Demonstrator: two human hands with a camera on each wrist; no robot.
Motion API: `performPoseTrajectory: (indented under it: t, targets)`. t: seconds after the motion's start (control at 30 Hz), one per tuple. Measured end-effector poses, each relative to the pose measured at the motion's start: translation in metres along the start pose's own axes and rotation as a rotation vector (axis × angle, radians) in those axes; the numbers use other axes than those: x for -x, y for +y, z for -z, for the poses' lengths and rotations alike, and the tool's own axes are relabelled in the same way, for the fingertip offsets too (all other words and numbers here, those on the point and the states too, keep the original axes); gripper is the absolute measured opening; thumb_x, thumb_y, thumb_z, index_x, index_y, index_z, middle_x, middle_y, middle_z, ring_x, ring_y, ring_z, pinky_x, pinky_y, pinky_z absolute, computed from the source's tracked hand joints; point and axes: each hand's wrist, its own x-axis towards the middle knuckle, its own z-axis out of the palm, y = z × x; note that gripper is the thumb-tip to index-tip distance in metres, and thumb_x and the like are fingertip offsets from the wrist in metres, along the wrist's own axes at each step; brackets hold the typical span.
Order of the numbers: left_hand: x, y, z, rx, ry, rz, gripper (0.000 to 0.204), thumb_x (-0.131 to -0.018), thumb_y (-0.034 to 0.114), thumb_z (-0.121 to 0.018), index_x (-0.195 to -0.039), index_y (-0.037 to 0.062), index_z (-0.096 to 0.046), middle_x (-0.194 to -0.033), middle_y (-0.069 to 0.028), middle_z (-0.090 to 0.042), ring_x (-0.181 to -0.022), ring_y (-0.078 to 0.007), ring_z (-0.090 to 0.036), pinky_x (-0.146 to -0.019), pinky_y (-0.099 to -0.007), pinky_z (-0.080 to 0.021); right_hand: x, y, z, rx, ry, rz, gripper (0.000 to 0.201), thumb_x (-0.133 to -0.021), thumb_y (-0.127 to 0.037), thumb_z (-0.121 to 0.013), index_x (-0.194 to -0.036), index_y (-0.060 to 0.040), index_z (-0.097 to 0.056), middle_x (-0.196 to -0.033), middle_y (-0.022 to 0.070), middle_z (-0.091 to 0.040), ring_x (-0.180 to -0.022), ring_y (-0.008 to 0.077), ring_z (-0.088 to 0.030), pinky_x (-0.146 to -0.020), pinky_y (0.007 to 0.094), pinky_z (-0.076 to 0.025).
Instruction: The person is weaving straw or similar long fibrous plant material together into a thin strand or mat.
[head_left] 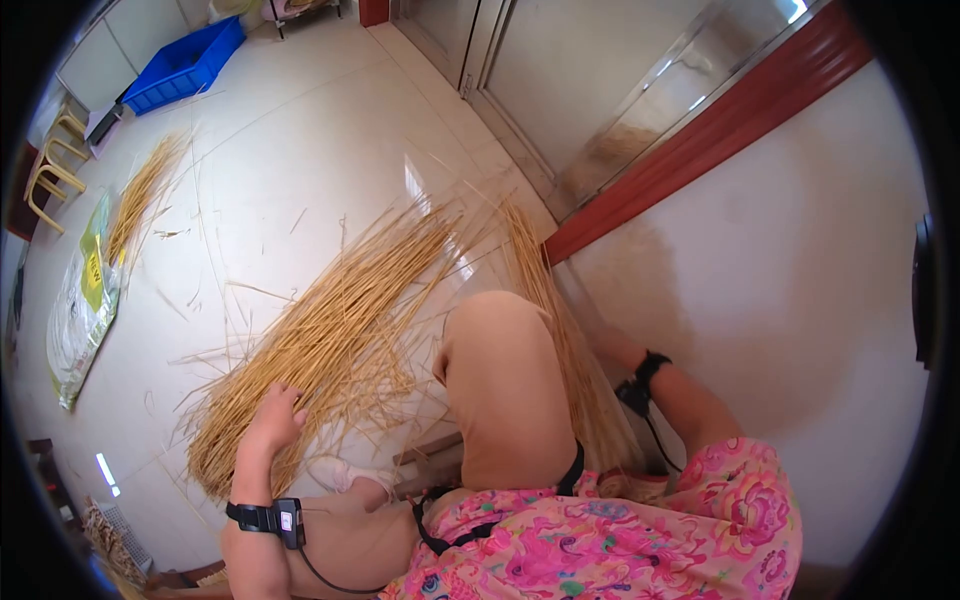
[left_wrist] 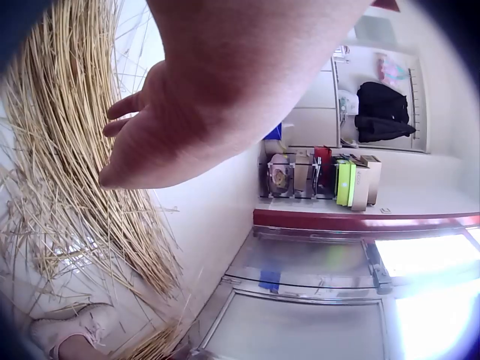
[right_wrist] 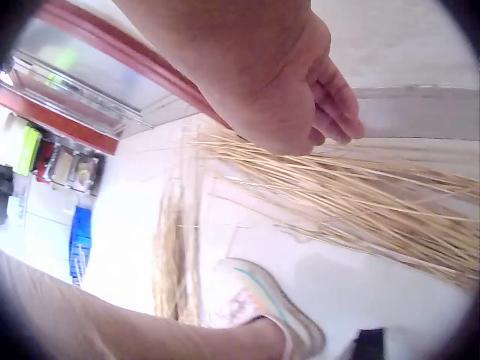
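Note:
A large bundle of straw stalks [head_left: 340, 310] lies spread on the tiled floor. At its near end my left hand [head_left: 275, 420] is over the stalks, fingers loosely bent and gripping nothing visible. In the left wrist view, the left hand [left_wrist: 150, 139] has fingers apart above the straw [left_wrist: 67, 97]. A narrower bundle [head_left: 540, 290] lies along the wall, partly behind my raised knee. Over this straw [right_wrist: 360, 195], in the right wrist view, hangs my right hand [right_wrist: 300, 112] with loosely curled fingers and no stalk visibly held; contact cannot be told.
A smaller straw pile [head_left: 145, 200] lies at the left beside a plastic bag [head_left: 85, 310]. Farther back are a blue crate [head_left: 185, 65] and small chairs [head_left: 55, 175]. A red-edged wall [head_left: 700, 150] borders the right side. My shoe [right_wrist: 262, 300] stands between straw bundles.

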Motion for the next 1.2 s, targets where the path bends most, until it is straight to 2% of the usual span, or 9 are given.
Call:
performPoseTrajectory:
  t: [0.2, 0.3, 0.5, 0.6, 0.8, 0.9, 1.0, 1.1, 1.2]
  targets:
    - [-0.012, 0.008, 0.008, 0.024, -0.010, 0.014, 0.035, -0.081, 0.014, -0.061, -0.112, 0.0002, -0.054, -0.113, -0.0214, -0.049, -0.106, -0.0374, -0.050, -0.091, -0.0388, -0.041, -0.156, -0.105, 0.111, -0.241, 0.336, 0.142, 0.021, -0.081, -0.014, -0.049, -0.086, -0.0003, -0.064, -0.083, 0.0253, -0.061, -0.081, 0.0404, -0.060, -0.071, 0.0443, -0.049]
    - [-0.016, 0.011, 0.011, 0.020, -0.002, 0.029, 0.034, -0.081, 0.014, -0.061, -0.111, 0.0003, -0.054, -0.111, -0.0212, -0.049, -0.103, -0.0377, -0.051, -0.089, -0.0394, -0.042, -0.234, -0.118, 0.106, -0.097, 0.378, 0.233, 0.021, -0.082, -0.014, -0.049, -0.092, -0.0025, -0.064, -0.086, 0.0239, -0.062, -0.090, 0.0393, -0.059, -0.077, 0.0424, -0.048]
    - [-0.025, 0.009, 0.018, 0.046, 0.005, 0.059, 0.034, -0.080, 0.014, -0.061, -0.111, 0.0010, -0.054, -0.116, -0.0202, -0.049, -0.105, -0.0374, -0.051, -0.089, -0.0399, -0.043, -0.305, -0.140, 0.081, 0.003, 0.369, 0.067, 0.023, -0.079, -0.014, -0.049, -0.090, 0.0004, -0.064, -0.090, 0.0221, -0.062, -0.096, 0.0385, -0.056, -0.085, 0.0434, -0.044]
    - [-0.028, 0.001, 0.014, 0.054, 0.023, 0.056, 0.034, -0.079, 0.012, -0.062, -0.110, 0.0008, -0.054, -0.117, -0.0219, -0.048, -0.105, -0.0383, -0.051, -0.089, -0.0403, -0.043, -0.367, -0.096, 0.040, 0.541, 0.162, 0.277, 0.024, -0.080, -0.015, -0.049, -0.088, 0.0010, -0.065, -0.090, 0.0222, -0.063, -0.092, 0.0370, -0.059, -0.081, 0.0432, -0.046]
    - [-0.026, 0.000, 0.014, 0.052, 0.027, 0.067, 0.035, -0.079, 0.012, -0.062, -0.111, 0.0003, -0.054, -0.118, -0.0228, -0.048, -0.106, -0.0390, -0.050, -0.089, -0.0403, -0.043, -0.318, -0.116, 0.095, 0.036, 0.379, 0.134, 0.025, -0.083, -0.019, -0.053, -0.089, 0.0002, -0.067, -0.086, 0.0175, -0.066, -0.075, 0.0271, -0.064, -0.069, 0.0367, -0.049]
    - [-0.024, 0.001, 0.015, 0.041, 0.046, 0.040, 0.036, -0.079, 0.012, -0.062, -0.111, -0.0002, -0.053, -0.119, -0.0228, -0.048, -0.106, -0.0391, -0.050, -0.089, -0.0405, -0.043, -0.268, -0.129, 0.135, -0.704, 0.568, 0.189, 0.023, -0.083, -0.019, -0.058, -0.091, 0.0010, -0.066, -0.076, 0.0102, -0.066, -0.071, 0.0174, -0.063, -0.067, 0.0288, -0.049]
    - [-0.021, 0.005, 0.016, 0.041, 0.043, 0.034, 0.036, -0.079, 0.013, -0.062, -0.112, -0.0005, -0.053, -0.119, -0.0226, -0.048, -0.106, -0.0390, -0.050, -0.090, -0.0406, -0.043, -0.218, -0.139, 0.164, -0.986, 0.568, 0.215, 0.021, -0.080, -0.017, -0.064, -0.088, 0.0020, -0.066, -0.075, 0.0129, -0.065, -0.069, 0.0160, -0.062, -0.065, 0.0282, -0.049]
    - [-0.017, 0.008, 0.017, 0.040, 0.047, 0.033, 0.036, -0.080, 0.013, -0.061, -0.112, -0.0005, -0.053, -0.119, -0.0222, -0.048, -0.107, -0.0385, -0.050, -0.090, -0.0404, -0.043, -0.185, -0.112, 0.163, -0.666, 0.479, 0.190, 0.020, -0.081, -0.018, -0.062, -0.086, 0.0014, -0.066, -0.071, 0.0100, -0.065, -0.067, 0.0138, -0.061, -0.063, 0.0274, -0.048]
    - [-0.017, 0.005, 0.013, 0.014, 0.050, 0.023, 0.035, -0.080, 0.013, -0.061, -0.112, -0.0002, -0.053, -0.118, -0.0214, -0.048, -0.107, -0.0377, -0.050, -0.089, -0.0402, -0.043, -0.136, -0.097, 0.147, -0.754, 0.254, 0.002, 0.021, -0.081, -0.019, -0.062, -0.081, 0.0019, -0.065, -0.066, 0.0084, -0.063, -0.063, 0.0122, -0.060, -0.059, 0.0279, -0.046]
